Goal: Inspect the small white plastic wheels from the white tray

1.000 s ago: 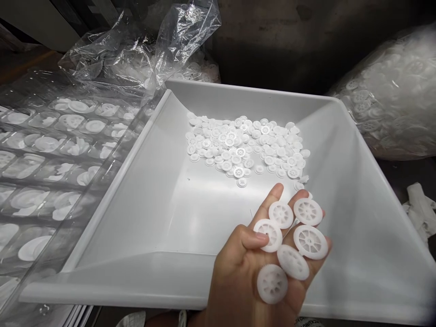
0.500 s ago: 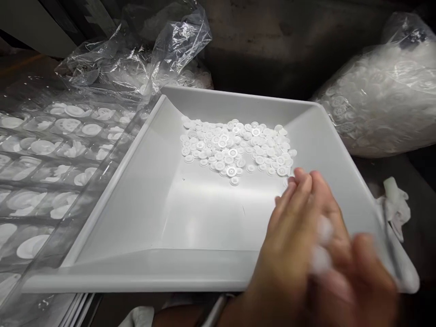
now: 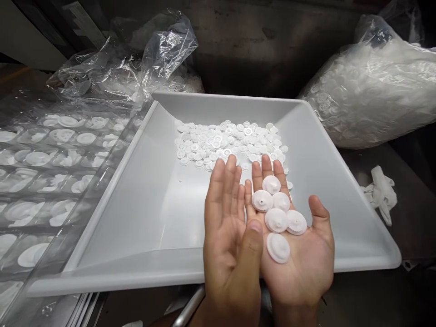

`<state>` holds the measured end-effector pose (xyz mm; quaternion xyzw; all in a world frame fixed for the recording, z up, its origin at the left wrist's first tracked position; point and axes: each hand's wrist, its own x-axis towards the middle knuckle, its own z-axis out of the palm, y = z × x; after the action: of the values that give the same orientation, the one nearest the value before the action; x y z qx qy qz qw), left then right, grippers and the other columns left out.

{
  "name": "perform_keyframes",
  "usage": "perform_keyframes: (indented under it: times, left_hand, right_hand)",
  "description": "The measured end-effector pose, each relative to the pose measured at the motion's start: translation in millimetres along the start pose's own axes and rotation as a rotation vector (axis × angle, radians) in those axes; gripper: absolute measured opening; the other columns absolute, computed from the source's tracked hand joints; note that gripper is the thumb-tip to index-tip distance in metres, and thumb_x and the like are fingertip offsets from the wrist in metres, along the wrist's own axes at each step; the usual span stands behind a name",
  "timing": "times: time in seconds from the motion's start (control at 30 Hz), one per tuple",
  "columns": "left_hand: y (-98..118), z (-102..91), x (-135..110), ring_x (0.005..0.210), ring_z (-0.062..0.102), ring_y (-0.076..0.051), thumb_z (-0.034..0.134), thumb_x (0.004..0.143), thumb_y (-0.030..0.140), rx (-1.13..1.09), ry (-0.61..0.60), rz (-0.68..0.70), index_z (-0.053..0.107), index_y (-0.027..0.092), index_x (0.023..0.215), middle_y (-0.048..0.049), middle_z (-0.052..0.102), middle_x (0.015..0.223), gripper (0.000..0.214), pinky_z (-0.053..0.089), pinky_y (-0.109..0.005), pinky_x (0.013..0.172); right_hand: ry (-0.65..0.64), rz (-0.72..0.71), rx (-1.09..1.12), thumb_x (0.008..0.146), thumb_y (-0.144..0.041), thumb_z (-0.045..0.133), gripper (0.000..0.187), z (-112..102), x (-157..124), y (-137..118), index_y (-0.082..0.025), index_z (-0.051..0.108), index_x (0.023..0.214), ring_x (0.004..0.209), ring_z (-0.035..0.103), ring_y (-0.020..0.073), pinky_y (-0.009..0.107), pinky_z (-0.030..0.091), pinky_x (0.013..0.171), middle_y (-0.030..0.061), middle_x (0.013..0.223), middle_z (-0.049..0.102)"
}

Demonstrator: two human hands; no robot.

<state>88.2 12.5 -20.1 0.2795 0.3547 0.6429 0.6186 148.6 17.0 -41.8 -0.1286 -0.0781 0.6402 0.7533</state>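
My right hand point(image 3: 303, 268) lies palm up over the near part of a white plastic tray point(image 3: 150, 218). Several white plastic gear wheels point(image 3: 276, 219) rest on its palm and fingers. My left hand point(image 3: 223, 213) is pressed against its left side, tilted on edge, fingers stretched out and empty, its thumb touching the right palm. A pile of small white wheels point(image 3: 225, 138) lies at the far end of the tray, just beyond my fingertips.
A clear bag packed with white wheels point(image 3: 374, 91) sits at the back right. A crumpled, opened clear bag point(image 3: 129, 68) lies at the back left. Clear blister trays with white parts point(image 3: 51, 150) stretch along the left. A white glove point(image 3: 379, 190) lies right of the tray.
The wheels were on my left palm a second ago; my hands came together and the wheels now lie flipped on my right palm. The view shifted to the right.
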Motion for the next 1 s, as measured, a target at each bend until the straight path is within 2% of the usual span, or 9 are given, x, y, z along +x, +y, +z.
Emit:
perform_keyframes:
  times: [0.13, 0.2, 0.3, 0.37, 0.47, 0.67, 0.83, 1.0]
  left_hand:
    - [0, 0.4, 6, 0.142, 0.034, -0.016, 0.057, 0.082, 0.010, -0.148, 0.039, -0.235, 0.050, 0.037, 0.134, 0.0061, 0.050, 0.147, 0.059, 0.033, -0.030, 0.116]
    - [1, 1.9, 10, 0.142, 0.036, -0.019, 0.055, 0.082, 0.016, -0.219, 0.076, -0.354, 0.051, 0.033, 0.134, 0.0028, 0.051, 0.146, 0.055, 0.031, -0.037, 0.117]
    - [3, 3.8, 13, 0.141, 0.037, -0.022, 0.051, 0.085, 0.027, -0.253, 0.124, -0.455, 0.055, 0.030, 0.132, 0.0014, 0.051, 0.145, 0.047, 0.027, -0.043, 0.119]
    - [2, 3.8, 14, 0.141, 0.036, -0.022, 0.051, 0.086, 0.031, -0.244, 0.129, -0.471, 0.057, 0.029, 0.130, 0.0021, 0.051, 0.146, 0.045, 0.027, -0.042, 0.120]
    - [-2, 2.0, 12, 0.142, 0.036, -0.019, 0.056, 0.083, 0.028, -0.237, 0.115, -0.462, 0.057, 0.030, 0.130, 0.0046, 0.050, 0.146, 0.047, 0.030, -0.035, 0.118]
    - [-4, 0.6, 12, 0.141, 0.037, -0.018, 0.057, 0.082, 0.023, -0.255, 0.093, -0.441, 0.056, 0.030, 0.131, 0.0058, 0.051, 0.145, 0.049, 0.032, -0.031, 0.117]
    - [2, 2.8, 17, 0.140, 0.039, -0.024, 0.053, 0.084, 0.028, -0.355, 0.159, -0.568, 0.057, 0.026, 0.130, -0.0004, 0.057, 0.140, 0.045, 0.026, -0.042, 0.120]
    - [4, 0.5, 20, 0.140, 0.037, -0.027, 0.051, 0.086, 0.029, -0.398, 0.138, -0.633, 0.055, 0.027, 0.132, -0.0018, 0.055, 0.142, 0.046, 0.027, -0.046, 0.119]
  right_hand:
    - [0.029, -0.022, -0.045, 0.095, -0.052, 0.028, 0.058, 3, -1, 1, -0.023, 0.043, 0.143, 0.135, 0.041, 0.0207, 0.050, 0.020, 0.119, 0.0025, 0.143, 0.048]
    - [0.044, -0.026, -0.072, 0.096, -0.052, 0.027, 0.058, 4, -1, 0, -0.022, 0.044, 0.142, 0.135, 0.042, 0.0201, 0.048, 0.021, 0.119, 0.0025, 0.142, 0.049]
    - [0.066, -0.009, -0.059, 0.095, -0.053, 0.027, 0.061, 6, -1, -2, -0.018, 0.046, 0.141, 0.135, 0.041, 0.0198, 0.042, 0.022, 0.120, 0.0033, 0.143, 0.047]
    - [0.080, 0.019, -0.036, 0.094, -0.054, 0.029, 0.065, 6, -1, -2, -0.013, 0.044, 0.142, 0.135, 0.042, 0.0202, 0.038, 0.025, 0.119, 0.0058, 0.145, 0.046]
    - [0.103, 0.053, -0.012, 0.093, -0.053, 0.032, 0.069, 8, -1, -3, -0.008, 0.039, 0.145, 0.132, 0.045, 0.0203, 0.034, 0.032, 0.115, 0.0081, 0.145, 0.045]
    - [0.152, 0.045, -0.030, 0.092, -0.053, 0.033, 0.068, 11, -2, -3, -0.010, 0.042, 0.143, 0.132, 0.046, 0.0201, 0.033, 0.036, 0.113, 0.0075, 0.144, 0.047]
    - [0.124, -0.010, -0.149, 0.094, -0.051, 0.028, 0.060, 6, -1, -1, -0.015, 0.053, 0.135, 0.134, 0.043, 0.0200, 0.041, 0.027, 0.118, 0.0056, 0.140, 0.051]
    - [0.090, -0.025, -0.207, 0.092, -0.044, 0.029, 0.057, 1, -2, 1, -0.017, 0.053, 0.136, 0.136, 0.040, 0.0204, 0.044, 0.022, 0.119, 0.0058, 0.140, 0.051]
